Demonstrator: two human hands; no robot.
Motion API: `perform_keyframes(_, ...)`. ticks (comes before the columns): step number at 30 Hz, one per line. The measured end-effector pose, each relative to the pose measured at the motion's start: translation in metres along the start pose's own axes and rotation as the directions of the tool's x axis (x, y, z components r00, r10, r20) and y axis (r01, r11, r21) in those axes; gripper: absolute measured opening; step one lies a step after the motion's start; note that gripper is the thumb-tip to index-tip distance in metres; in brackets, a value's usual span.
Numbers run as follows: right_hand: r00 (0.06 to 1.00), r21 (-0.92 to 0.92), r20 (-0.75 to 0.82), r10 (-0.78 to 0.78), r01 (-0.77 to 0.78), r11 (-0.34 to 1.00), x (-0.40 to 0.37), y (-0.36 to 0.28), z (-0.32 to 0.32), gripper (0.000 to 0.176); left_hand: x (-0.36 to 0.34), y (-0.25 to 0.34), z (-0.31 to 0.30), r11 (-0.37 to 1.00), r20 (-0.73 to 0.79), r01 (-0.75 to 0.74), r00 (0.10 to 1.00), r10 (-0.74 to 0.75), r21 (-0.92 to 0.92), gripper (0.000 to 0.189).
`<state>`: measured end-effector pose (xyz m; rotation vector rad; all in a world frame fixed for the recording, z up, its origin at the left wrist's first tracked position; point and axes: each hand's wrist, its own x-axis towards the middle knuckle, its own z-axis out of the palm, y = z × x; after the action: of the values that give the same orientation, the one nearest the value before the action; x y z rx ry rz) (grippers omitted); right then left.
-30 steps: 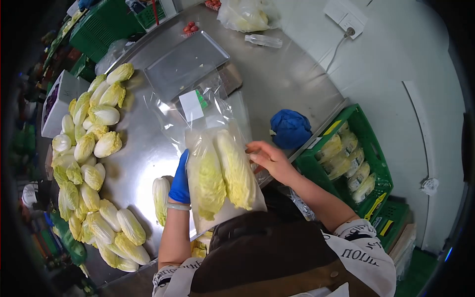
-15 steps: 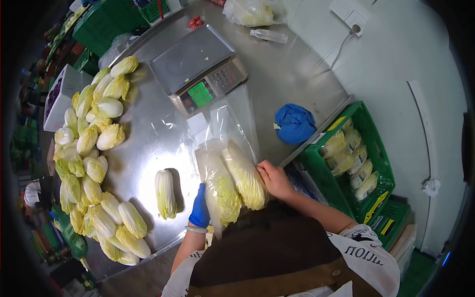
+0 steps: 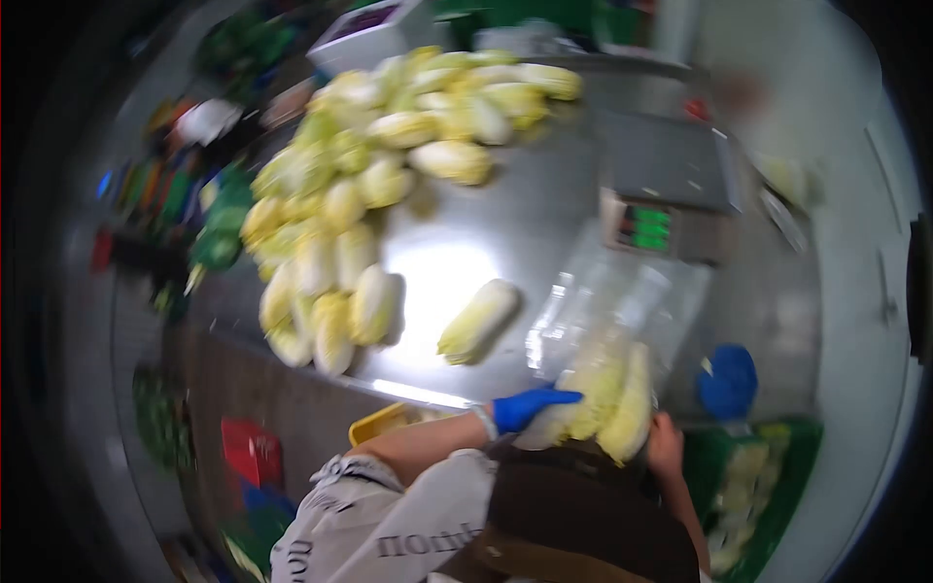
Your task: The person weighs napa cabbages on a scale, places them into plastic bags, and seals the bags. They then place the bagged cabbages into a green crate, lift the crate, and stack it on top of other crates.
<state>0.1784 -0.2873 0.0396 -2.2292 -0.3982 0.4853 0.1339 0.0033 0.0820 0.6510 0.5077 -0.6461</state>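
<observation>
My left hand (image 3: 530, 406), in a blue glove, is closed on the left side of a clear plastic bag (image 3: 595, 355). Inside the bag lie napa cabbages (image 3: 625, 408), close against my apron at the table's front edge. My bare right hand (image 3: 666, 445) is at the bag's right side; its fingers are blurred, so their hold is hard to make out. A single cabbage (image 3: 478, 322) lies on the steel table, left of the bag. Beyond the bag, more clear plastic is spread toward the scale (image 3: 666, 185).
A large heap of napa cabbages (image 3: 345, 204) covers the table's left side. A crumpled blue item (image 3: 727, 381) lies at the right, above a green crate (image 3: 777, 505) of packed cabbages. A white box (image 3: 374, 37) stands behind the heap. A red container (image 3: 251, 451) is at lower left.
The view has swung left, so the table and scale appear farther right, and it is blurred. The bagged cabbages remain between my hands.
</observation>
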Motion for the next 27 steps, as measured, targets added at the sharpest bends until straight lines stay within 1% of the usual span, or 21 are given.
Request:
perform_keyframes(2, 0.997, 0.043, 0.005, -0.083, 0.082, 0.996, 0.009, 0.0, -0.003, 0.009, 0.004, 0.002, 0.002, 0.999, 0.02, 0.031, 0.999, -0.031, -0.011, 0.049)
perform_keyframes(4, 0.995, -0.073, 0.039, -0.088, 0.09, 0.993, 0.028, -0.001, -0.006, 0.011, 0.015, 0.004, -0.001, 0.999, -0.014, 0.015, 1.0, -0.015, 0.049, 0.049)
perform_keyframes(5, 0.994, 0.012, 0.03, -0.107, 0.107, 0.994, 0.039, -0.007, -0.006, 0.014, 0.024, 0.002, -0.005, 0.989, -0.1, -0.031, 0.994, 0.046, 0.142, 0.048)
perform_keyframes(7, 0.983, -0.083, 0.096, -0.156, 0.164, 0.983, 0.055, -0.015, -0.011, 0.013, 0.045, -0.004, -0.02, 0.938, -0.237, -0.074, 0.958, 0.162, 0.34, 0.05)
perform_keyframes(8, 0.977, -0.134, 0.124, -0.172, 0.188, 0.973, 0.059, -0.014, -0.015, 0.013, 0.051, -0.006, -0.028, 0.874, -0.353, -0.049, 0.903, 0.246, 0.484, 0.052)
perform_keyframes(10, 0.967, -0.068, 0.124, -0.224, 0.233, 0.97, 0.062, -0.016, -0.016, 0.01, 0.065, -0.019, -0.049, 0.7, -0.522, 0.091, 0.735, 0.433, 0.709, 0.056)
perform_keyframes(11, 0.962, -0.033, 0.122, -0.243, 0.249, 0.968, 0.063, -0.019, -0.015, 0.009, 0.074, -0.028, -0.066, 0.642, -0.509, 0.124, 0.729, 0.459, 0.757, 0.055)
perform_keyframes(14, 0.96, 0.028, 0.195, -0.2, 0.198, 0.98, 0.069, -0.025, -0.007, 0.007, 0.069, -0.025, -0.093, 0.769, -0.418, 0.043, 0.858, 0.299, 0.638, 0.057)
perform_keyframes(15, 0.952, -0.006, 0.239, -0.191, 0.198, 0.98, 0.072, -0.018, -0.004, 0.007, 0.048, -0.008, -0.079, 0.851, -0.396, 0.086, 0.906, 0.15, 0.518, 0.057)
perform_keyframes(17, 0.929, 0.038, 0.264, -0.259, 0.258, 0.965, 0.078, 0.006, 0.004, 0.008, 0.056, -0.017, -0.074, 0.963, -0.429, 0.01, 0.897, 0.111, 0.27, 0.058)
perform_keyframes(18, 0.917, 0.06, 0.272, -0.292, 0.287, 0.956, 0.079, 0.002, 0.004, 0.01, 0.058, -0.019, -0.07, 0.99, -0.439, -0.03, 0.894, 0.089, 0.14, 0.059)
perform_keyframes(19, 0.913, 0.084, 0.299, -0.277, 0.264, 0.961, 0.079, -0.003, 0.002, 0.011, 0.058, -0.019, -0.064, 0.963, -0.401, -0.152, 0.886, 0.232, 0.221, 0.058)
perform_keyframes(20, 0.907, 0.105, 0.331, -0.261, 0.239, 0.965, 0.078, -0.008, -0.002, 0.012, 0.061, -0.02, -0.068, 0.912, -0.402, -0.121, 0.869, 0.288, 0.392, 0.055)
perform_keyframes(21, 0.899, 0.129, 0.364, -0.244, 0.211, 0.969, 0.077, -0.015, -0.004, 0.013, 0.067, -0.022, -0.074, 0.832, -0.394, -0.079, 0.853, 0.341, 0.55, 0.052)
perform_keyframes(22, 0.918, 0.14, 0.351, -0.186, 0.145, 0.98, 0.078, -0.002, 0.0, 0.013, 0.072, -0.023, -0.079, 0.723, -0.376, -0.03, 0.839, 0.394, 0.69, 0.049)
perform_keyframes(23, 0.933, 0.151, 0.336, -0.129, 0.082, 0.985, 0.082, 0.02, 0.006, 0.014, 0.079, -0.025, -0.079, 0.622, -0.374, -0.002, 0.797, 0.474, 0.783, 0.046)
perform_keyframes(24, 0.945, 0.164, 0.318, -0.074, 0.021, 0.986, 0.085, 0.017, 0.009, 0.015, 0.083, -0.022, -0.075, 0.505, -0.355, 0.035, 0.753, 0.554, 0.862, 0.044)
perform_keyframes(25, 0.97, 0.246, 0.231, -0.075, 0.017, 0.969, 0.089, 0.015, 0.011, 0.016, 0.085, -0.02, -0.073, 0.38, -0.322, 0.082, 0.709, 0.628, 0.921, 0.041)
perform_keyframes(26, 0.987, 0.325, 0.142, -0.068, 0.018, 0.946, 0.094, 0.012, 0.015, 0.017, 0.085, -0.017, -0.073, 0.391, -0.322, 0.083, 0.733, 0.599, 0.917, 0.039)
perform_keyframes(27, 0.997, 0.399, 0.052, -0.05, 0.025, 0.916, 0.1, 0.001, 0.016, 0.018, 0.073, 0.001, -0.062, 0.401, -0.32, 0.084, 0.759, 0.568, 0.912, 0.037)
